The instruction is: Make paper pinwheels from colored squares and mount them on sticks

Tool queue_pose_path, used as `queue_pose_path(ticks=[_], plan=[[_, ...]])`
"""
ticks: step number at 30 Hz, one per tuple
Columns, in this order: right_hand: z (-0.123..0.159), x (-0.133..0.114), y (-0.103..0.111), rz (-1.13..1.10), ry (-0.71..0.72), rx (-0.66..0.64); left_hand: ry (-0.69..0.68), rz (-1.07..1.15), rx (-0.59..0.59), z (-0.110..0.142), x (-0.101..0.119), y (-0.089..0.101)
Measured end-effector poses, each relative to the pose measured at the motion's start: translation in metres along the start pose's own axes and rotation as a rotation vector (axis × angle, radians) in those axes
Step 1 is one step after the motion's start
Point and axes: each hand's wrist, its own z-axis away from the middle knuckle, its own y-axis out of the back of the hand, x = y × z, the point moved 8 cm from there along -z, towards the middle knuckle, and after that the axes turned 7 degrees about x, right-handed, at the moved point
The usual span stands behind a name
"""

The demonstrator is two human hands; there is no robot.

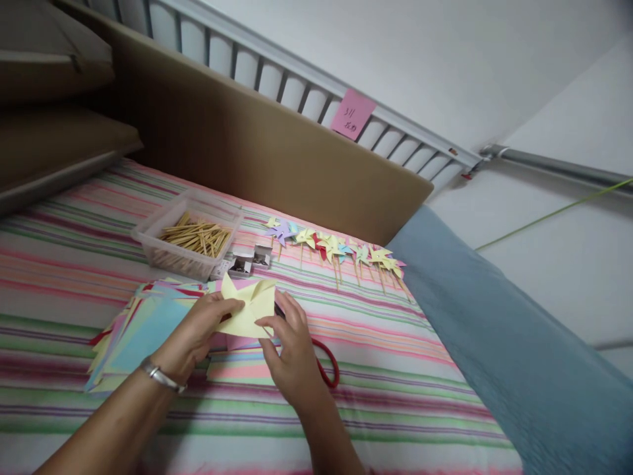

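A pale yellow paper square (247, 316), cut from its corners and partly folded inward like a pinwheel, is held up between both hands. My left hand (205, 323) pinches its left side, thumb on top near the middle. At the lower right corner, my right hand (291, 343) grips the paper between thumb and fingers. Scissors with red handles (329, 366) lie just behind my right hand, their blades mostly hidden. Beneath and to the left of the hands, a fanned stack of coloured paper sheets (148, 330) rests on the striped cloth.
A clear plastic box (185, 257) holds many thin wooden sticks. Next to it stand small open boxes (242, 265) with dark contents. Several finished pinwheels on sticks (321, 247) lie in a row at the back. A brown board (257, 152) leans against a radiator (297, 92) behind.
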Motion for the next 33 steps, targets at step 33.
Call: queue_pose_path(ticks=[33], plan=[[0.001,0.032,-0.001,-0.084,-0.455,0.081,0.037,-0.058,-0.018,0.009,-0.024,-0.021]])
